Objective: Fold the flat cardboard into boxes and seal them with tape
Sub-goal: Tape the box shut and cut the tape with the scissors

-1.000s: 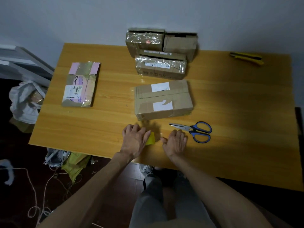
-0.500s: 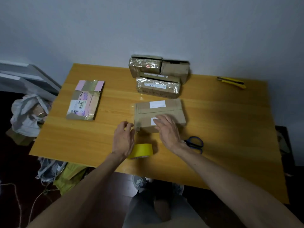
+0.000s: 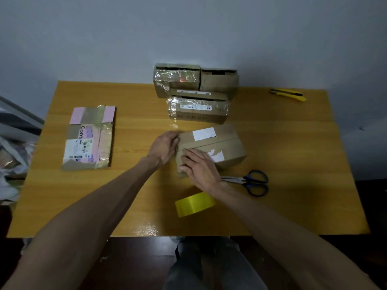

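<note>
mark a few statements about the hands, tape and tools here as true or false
1. The left hand and right hand both touch the box. True.
2. The tape sits on the box. False: it lies on the table, nearer the person.
3. The scissors lie right of the right hand. True.
4. The knife is in the left hand. False: it lies at the table's far right.
</note>
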